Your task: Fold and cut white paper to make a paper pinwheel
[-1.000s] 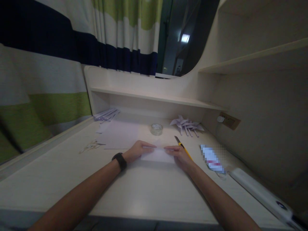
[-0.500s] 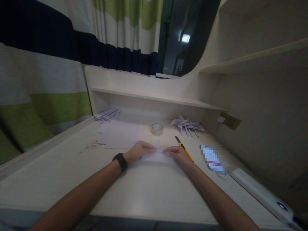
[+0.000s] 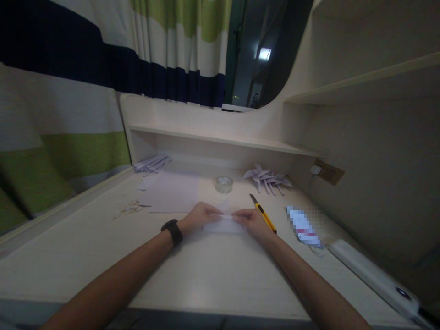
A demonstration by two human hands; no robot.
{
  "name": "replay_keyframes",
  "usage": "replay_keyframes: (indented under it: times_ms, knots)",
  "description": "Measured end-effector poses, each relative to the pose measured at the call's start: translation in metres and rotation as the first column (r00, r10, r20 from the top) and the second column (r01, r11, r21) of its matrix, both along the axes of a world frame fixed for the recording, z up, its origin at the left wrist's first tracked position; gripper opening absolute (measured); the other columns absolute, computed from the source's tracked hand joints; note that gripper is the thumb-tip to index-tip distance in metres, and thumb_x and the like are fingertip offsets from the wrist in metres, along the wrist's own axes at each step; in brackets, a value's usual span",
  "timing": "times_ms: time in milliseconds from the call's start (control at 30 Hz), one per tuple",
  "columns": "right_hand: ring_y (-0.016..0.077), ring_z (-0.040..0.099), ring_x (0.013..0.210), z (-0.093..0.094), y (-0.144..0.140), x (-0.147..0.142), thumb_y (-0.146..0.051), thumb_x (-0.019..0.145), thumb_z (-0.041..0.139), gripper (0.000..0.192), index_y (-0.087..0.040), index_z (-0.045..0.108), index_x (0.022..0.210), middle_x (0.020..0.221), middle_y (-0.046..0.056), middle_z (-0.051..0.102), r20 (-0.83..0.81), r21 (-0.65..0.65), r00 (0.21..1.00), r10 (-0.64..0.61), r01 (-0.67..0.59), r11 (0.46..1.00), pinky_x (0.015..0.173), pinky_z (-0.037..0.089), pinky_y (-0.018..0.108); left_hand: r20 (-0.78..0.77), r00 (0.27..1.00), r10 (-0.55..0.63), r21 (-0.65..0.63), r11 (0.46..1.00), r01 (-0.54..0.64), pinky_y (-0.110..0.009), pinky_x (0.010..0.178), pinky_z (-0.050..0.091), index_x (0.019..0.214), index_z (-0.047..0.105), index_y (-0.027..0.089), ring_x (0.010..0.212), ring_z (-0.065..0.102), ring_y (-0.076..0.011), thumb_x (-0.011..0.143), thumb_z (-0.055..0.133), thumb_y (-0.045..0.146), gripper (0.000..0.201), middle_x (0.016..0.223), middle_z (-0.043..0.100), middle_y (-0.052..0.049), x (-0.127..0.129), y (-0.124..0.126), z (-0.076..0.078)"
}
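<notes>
A small sheet of white paper (image 3: 225,224) lies in front of me, with a narrow folded or rolled edge along its far side. My left hand (image 3: 201,217) pinches the left end of that edge, a dark watch (image 3: 172,231) on its wrist. At the other end, the fingers of my right hand (image 3: 254,221) close on the same edge. Past the fingertips a pale paper corner shows. Just beyond my right hand rests a yellow utility knife (image 3: 264,214), blade pointing away. A roll of clear tape (image 3: 224,184) stands behind the paper.
Paper pinwheels (image 3: 266,178) are heaped at the back right, and thin paper sticks (image 3: 151,163) at the back left. Larger paper sheets (image 3: 172,190) and thin pale strips (image 3: 130,208) lie left. A blurred-out phone-like object (image 3: 304,229) and a long white device (image 3: 371,270) are right.
Both hands stay at the paper with almost no shift. The folded edge between the fingertips shows slightly more clearly now.
</notes>
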State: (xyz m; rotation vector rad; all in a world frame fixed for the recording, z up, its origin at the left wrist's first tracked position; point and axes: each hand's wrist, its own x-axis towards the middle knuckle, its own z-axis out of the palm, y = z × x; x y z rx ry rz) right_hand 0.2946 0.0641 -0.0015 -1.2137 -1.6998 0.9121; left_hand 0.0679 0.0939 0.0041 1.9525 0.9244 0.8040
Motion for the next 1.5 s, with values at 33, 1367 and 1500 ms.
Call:
replay_keyframes:
  times_ms: [33, 1367, 1500]
  knots:
    - [0.022, 0.062, 0.075, 0.001, 0.0, 0.0, -0.038, 0.068, 0.069, 0.024, -0.018, 0.075, 0.08, 0.081, 0.007, 0.072, 0.009, 0.017, 1.0, 0.008, -0.008, 1.0, 0.07, 0.045, 0.032, 0.002, 1.0, 0.005, 0.005, 1.0, -0.005, -0.028, 0.064, 0.045, 0.094, 0.073, 0.011, 0.075, 0.064, -0.0225, 0.073, 0.067, 0.039, 0.036, 0.086, 0.073, -0.011, 0.0, 0.0, 0.0]
    - [0.0162, 0.055, 0.058, -0.005, 0.008, 0.007, -0.046, 0.059, 0.077, 0.035, -0.017, 0.075, 0.079, 0.069, 0.005, 0.07, -0.258, -0.201, 0.966, -0.013, -0.041, 0.979, 0.058, 0.04, 0.03, 0.004, 0.998, -0.061, 0.0, 0.998, 0.061, -0.028, 0.066, 0.044, 0.099, 0.072, 0.015, 0.074, 0.061, -0.0189, 0.077, 0.061, 0.042, 0.036, 0.092, 0.072, -0.009, -0.009, 0.002, 0.014]
    - [0.0147, 0.052, 0.053, -0.003, 0.007, 0.005, -0.047, 0.06, 0.076, 0.034, -0.018, 0.075, 0.079, 0.064, 0.003, 0.068, -0.291, -0.211, 0.957, 0.004, -0.068, 0.975, 0.056, 0.04, 0.03, 0.019, 0.997, -0.075, -0.029, 0.997, 0.075, -0.029, 0.07, 0.045, 0.101, 0.071, 0.015, 0.077, 0.062, -0.0194, 0.078, 0.061, 0.042, 0.037, 0.096, 0.071, -0.009, -0.01, 0.003, 0.014]
